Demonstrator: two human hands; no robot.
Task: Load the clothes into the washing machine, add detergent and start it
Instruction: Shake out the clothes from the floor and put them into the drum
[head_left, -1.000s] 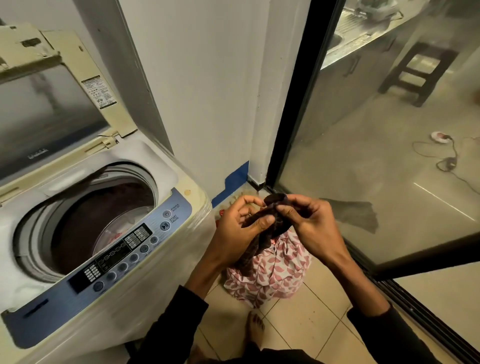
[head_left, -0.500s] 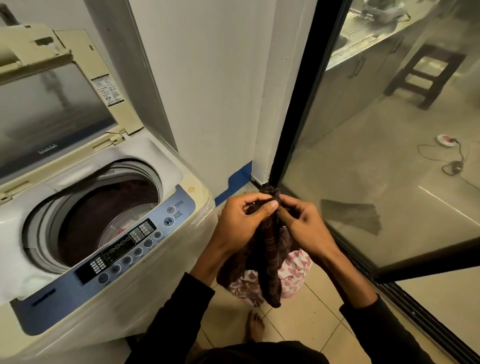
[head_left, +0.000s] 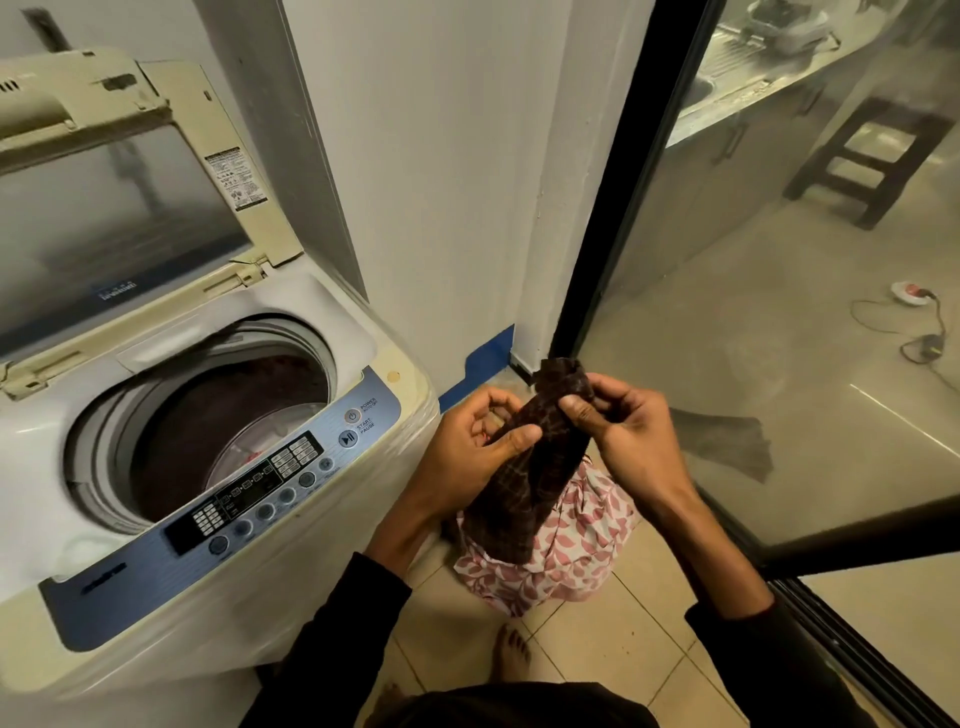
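Note:
A dark brown checked garment (head_left: 530, 478) hangs in front of me, held up by both hands. My left hand (head_left: 475, 447) pinches its left edge; my right hand (head_left: 631, 431) pinches the top end between thumb and fingers. Below it on the tiled floor lies a pile of pink leaf-print cloth (head_left: 561, 551). To the left stands the top-loading washing machine (head_left: 291, 587) with its lid (head_left: 119, 202) raised. Dark and light clothes lie inside the drum (head_left: 228, 415). The blue control panel (head_left: 260, 493) runs along the front.
A white wall corner (head_left: 467, 182) rises behind the hands. A black-framed glass sliding door (head_left: 779, 364) fills the right side, with a stool and a cable on the floor behind it. My bare foot (head_left: 511, 654) stands on the tiles near the cloth pile.
The dark garment has been lifted off the pile and let out longer; my hands have shifted their pinch along its top end. The view has tilted slightly.

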